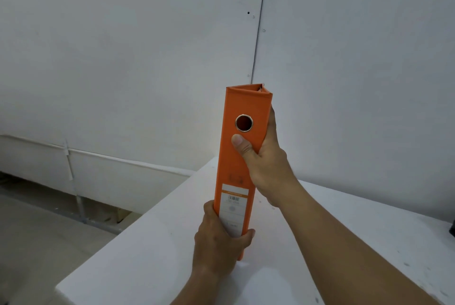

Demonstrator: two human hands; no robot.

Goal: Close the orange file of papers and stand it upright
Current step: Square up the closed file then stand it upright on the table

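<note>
The orange file [242, 157] is closed and stands nearly upright over the white table [357, 218], its spine facing me with a round metal-rimmed hole near the top and a white label lower down. My left hand [219, 243] wraps around its bottom end. Higher up, my right hand [266, 164] grips the right side, thumb pressed on the spine just below the hole. The file's lower edge is hidden behind my left hand, so I cannot tell whether it touches the table.
The white table's left edge [138, 226] runs diagonally, with a grey floor [37, 230] below it. White wall panels stand close behind. A dark object [452, 229] peeks in at the right edge.
</note>
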